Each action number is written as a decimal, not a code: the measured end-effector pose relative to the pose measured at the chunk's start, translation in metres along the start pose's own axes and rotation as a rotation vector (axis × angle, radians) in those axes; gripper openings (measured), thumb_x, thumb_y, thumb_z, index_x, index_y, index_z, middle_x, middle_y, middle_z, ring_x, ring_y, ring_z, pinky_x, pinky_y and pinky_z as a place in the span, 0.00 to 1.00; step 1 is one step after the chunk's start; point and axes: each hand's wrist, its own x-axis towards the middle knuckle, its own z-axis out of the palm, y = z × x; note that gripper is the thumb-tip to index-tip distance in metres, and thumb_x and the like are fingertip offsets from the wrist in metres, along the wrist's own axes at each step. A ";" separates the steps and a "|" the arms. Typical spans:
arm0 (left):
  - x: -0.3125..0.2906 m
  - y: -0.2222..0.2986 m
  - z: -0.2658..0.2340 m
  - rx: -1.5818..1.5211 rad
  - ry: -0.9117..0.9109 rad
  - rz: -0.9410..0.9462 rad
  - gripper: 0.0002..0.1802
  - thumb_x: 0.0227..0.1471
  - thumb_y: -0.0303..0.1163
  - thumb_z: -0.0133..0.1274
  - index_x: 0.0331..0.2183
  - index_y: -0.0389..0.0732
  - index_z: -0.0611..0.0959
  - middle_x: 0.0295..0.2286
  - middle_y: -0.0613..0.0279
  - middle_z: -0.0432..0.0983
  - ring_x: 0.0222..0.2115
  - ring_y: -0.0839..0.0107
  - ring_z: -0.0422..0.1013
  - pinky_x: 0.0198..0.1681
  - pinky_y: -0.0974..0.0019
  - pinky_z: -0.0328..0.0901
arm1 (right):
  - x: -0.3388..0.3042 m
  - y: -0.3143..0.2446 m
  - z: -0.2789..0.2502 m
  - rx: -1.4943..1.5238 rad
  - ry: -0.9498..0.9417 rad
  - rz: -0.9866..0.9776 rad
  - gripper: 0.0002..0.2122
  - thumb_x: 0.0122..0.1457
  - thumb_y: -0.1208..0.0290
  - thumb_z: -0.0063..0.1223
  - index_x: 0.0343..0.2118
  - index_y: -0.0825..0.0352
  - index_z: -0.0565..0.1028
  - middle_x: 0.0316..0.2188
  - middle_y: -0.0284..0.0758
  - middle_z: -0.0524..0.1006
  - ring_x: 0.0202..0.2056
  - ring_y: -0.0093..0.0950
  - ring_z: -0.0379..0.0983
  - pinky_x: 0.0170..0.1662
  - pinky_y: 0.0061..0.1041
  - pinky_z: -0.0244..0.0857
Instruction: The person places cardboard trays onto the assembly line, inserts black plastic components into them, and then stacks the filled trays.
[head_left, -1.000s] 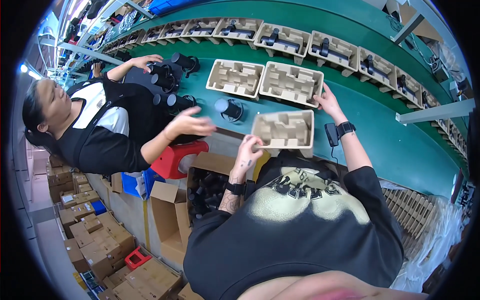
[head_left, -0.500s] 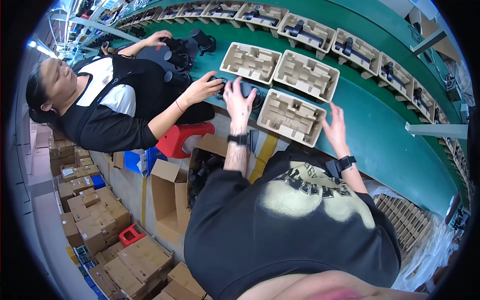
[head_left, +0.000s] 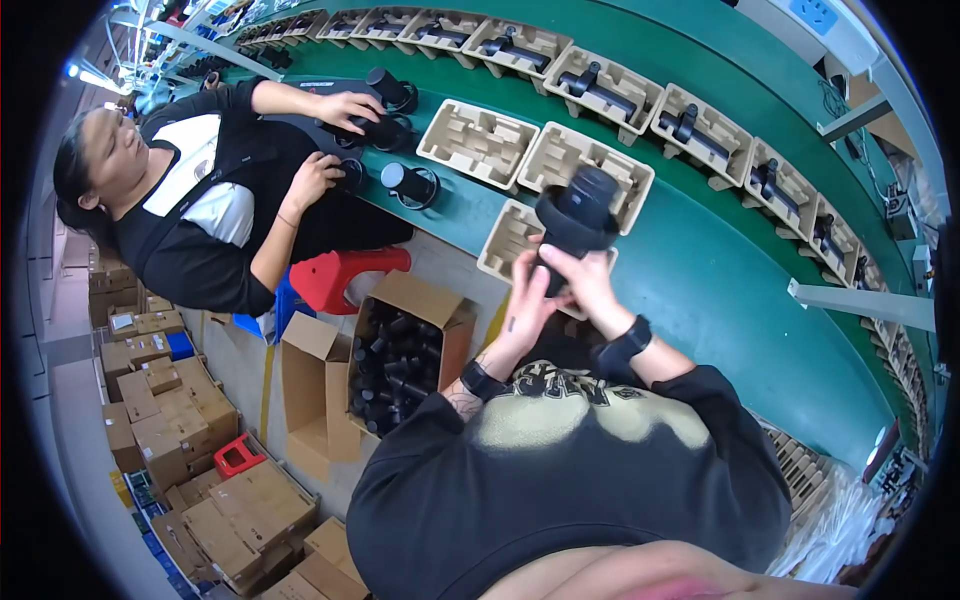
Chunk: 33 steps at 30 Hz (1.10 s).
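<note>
In front of my chest I hold up a black cylindrical part with a wide flange around its middle, slightly blurred. My left hand is closed around its lower end from the left. From the right, my right hand grips the same end, thumb against its side. Behind the part lies a beige moulded pulp tray, partly hidden by it and my hands. Two more pulp trays, a left one and a right one, sit just beyond; their visible compartments hold nothing.
A co-worker at left handles similar black parts; another stands on the green table. Loaded trays line the far side. A carton of black parts and a red stool stand below left. A metal post juts in at right.
My left hand has come back from beside the co-worker's hand. The black part is now raised before me, and my right hand has moved left onto it. The co-worker's hand has drawn back left.
</note>
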 end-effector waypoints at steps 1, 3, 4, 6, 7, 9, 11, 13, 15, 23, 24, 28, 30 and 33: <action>0.014 0.000 -0.018 0.317 -0.144 0.058 0.26 0.58 0.41 0.47 0.52 0.35 0.66 0.45 0.56 0.68 0.44 0.66 0.67 0.48 0.66 0.64 | 0.011 -0.001 0.000 -0.135 -0.004 -0.076 0.44 0.41 0.70 0.68 0.62 0.63 0.53 0.46 0.38 0.73 0.48 0.31 0.69 0.52 0.31 0.62; 0.037 0.001 -0.044 0.940 -0.429 0.174 0.25 0.56 0.37 0.49 0.51 0.35 0.66 0.46 0.56 0.67 0.46 0.65 0.65 0.49 0.63 0.63 | 0.031 -0.011 -0.011 -0.414 -0.016 -0.218 0.46 0.39 0.71 0.67 0.62 0.62 0.51 0.42 0.40 0.74 0.44 0.36 0.71 0.49 0.34 0.64; 0.044 0.025 -0.039 1.057 -0.353 0.381 0.23 0.54 0.37 0.51 0.49 0.37 0.68 0.45 0.53 0.67 0.47 0.59 0.64 0.50 0.59 0.61 | 0.040 -0.024 -0.012 -0.417 -0.004 -0.217 0.46 0.39 0.71 0.67 0.62 0.62 0.51 0.42 0.40 0.74 0.44 0.36 0.71 0.49 0.34 0.64; 0.070 0.088 -0.042 1.303 -0.076 0.823 0.23 0.48 0.35 0.55 0.47 0.41 0.71 0.45 0.50 0.66 0.47 0.52 0.63 0.51 0.55 0.59 | 0.060 -0.056 -0.016 -1.291 0.029 -0.498 0.46 0.37 0.74 0.66 0.62 0.61 0.53 0.42 0.44 0.73 0.40 0.41 0.71 0.46 0.38 0.64; 0.092 0.118 -0.048 1.417 0.129 1.061 0.24 0.45 0.32 0.57 0.46 0.41 0.72 0.46 0.50 0.65 0.47 0.50 0.63 0.51 0.55 0.58 | 0.081 -0.056 -0.025 -1.371 0.035 -0.433 0.45 0.38 0.74 0.64 0.62 0.61 0.53 0.43 0.45 0.72 0.41 0.42 0.70 0.47 0.39 0.63; 0.128 0.152 -0.064 1.588 0.478 1.179 0.25 0.43 0.29 0.58 0.46 0.41 0.72 0.48 0.49 0.63 0.46 0.51 0.64 0.50 0.56 0.60 | 0.112 -0.041 -0.052 -1.453 0.060 -0.347 0.43 0.39 0.74 0.63 0.62 0.61 0.54 0.44 0.45 0.71 0.42 0.44 0.68 0.47 0.40 0.62; 0.163 0.177 -0.089 1.663 0.339 1.035 0.25 0.43 0.29 0.58 0.46 0.41 0.72 0.47 0.48 0.63 0.46 0.51 0.63 0.49 0.56 0.61 | 0.131 -0.020 -0.074 -1.674 -0.082 -0.350 0.39 0.42 0.74 0.59 0.61 0.60 0.56 0.46 0.42 0.70 0.47 0.42 0.65 0.50 0.39 0.60; 0.185 0.192 -0.111 1.776 0.119 0.738 0.26 0.44 0.28 0.57 0.47 0.41 0.71 0.46 0.47 0.63 0.47 0.52 0.63 0.48 0.56 0.62 | 0.129 -0.011 -0.081 -1.732 -0.056 -0.375 0.37 0.43 0.74 0.58 0.61 0.60 0.57 0.46 0.42 0.70 0.48 0.41 0.64 0.51 0.39 0.59; 0.181 0.210 -0.112 1.723 0.024 0.818 0.25 0.44 0.29 0.58 0.47 0.41 0.71 0.46 0.49 0.63 0.46 0.53 0.64 0.47 0.55 0.63 | 0.134 -0.012 -0.072 -1.844 0.001 -0.446 0.35 0.45 0.74 0.56 0.60 0.60 0.59 0.46 0.41 0.71 0.50 0.40 0.63 0.53 0.37 0.57; 0.164 0.188 -0.110 -0.054 -0.301 -0.389 0.26 0.56 0.51 0.46 0.47 0.40 0.68 0.39 0.56 0.68 0.37 0.59 0.71 0.34 0.60 0.73 | 0.121 0.002 0.110 -0.657 -0.274 -0.210 0.35 0.46 0.63 0.64 0.57 0.66 0.61 0.51 0.41 0.69 0.53 0.31 0.64 0.57 0.32 0.56; 0.177 0.164 -0.129 -0.284 -0.479 -0.852 0.29 0.57 0.55 0.40 0.46 0.40 0.69 0.37 0.57 0.70 0.36 0.62 0.71 0.33 0.58 0.73 | 0.126 0.007 0.124 -0.639 -0.339 -0.229 0.35 0.46 0.61 0.64 0.56 0.67 0.61 0.51 0.44 0.69 0.50 0.31 0.67 0.54 0.30 0.60; 0.173 0.151 -0.128 0.149 -0.784 -0.851 0.28 0.59 0.54 0.37 0.47 0.40 0.70 0.34 0.56 0.75 0.30 0.65 0.74 0.28 0.67 0.72 | 0.165 0.003 0.126 -0.893 -0.569 0.158 0.35 0.44 0.61 0.65 0.54 0.66 0.62 0.51 0.43 0.68 0.45 0.36 0.71 0.49 0.29 0.65; 0.169 0.190 -0.103 0.735 -0.642 -0.711 0.26 0.59 0.51 0.38 0.47 0.40 0.70 0.33 0.55 0.76 0.27 0.67 0.75 0.27 0.69 0.72 | 0.181 -0.007 0.125 -1.139 -0.346 -0.019 0.33 0.42 0.61 0.65 0.52 0.67 0.64 0.48 0.43 0.69 0.44 0.38 0.71 0.46 0.31 0.65; 0.185 0.214 -0.135 0.661 -0.403 -0.156 0.24 0.60 0.49 0.38 0.46 0.37 0.70 0.31 0.54 0.77 0.24 0.68 0.75 0.26 0.70 0.71 | 0.213 -0.008 0.111 -1.398 -0.096 -0.236 0.32 0.40 0.62 0.65 0.50 0.68 0.66 0.42 0.44 0.71 0.42 0.42 0.71 0.44 0.34 0.66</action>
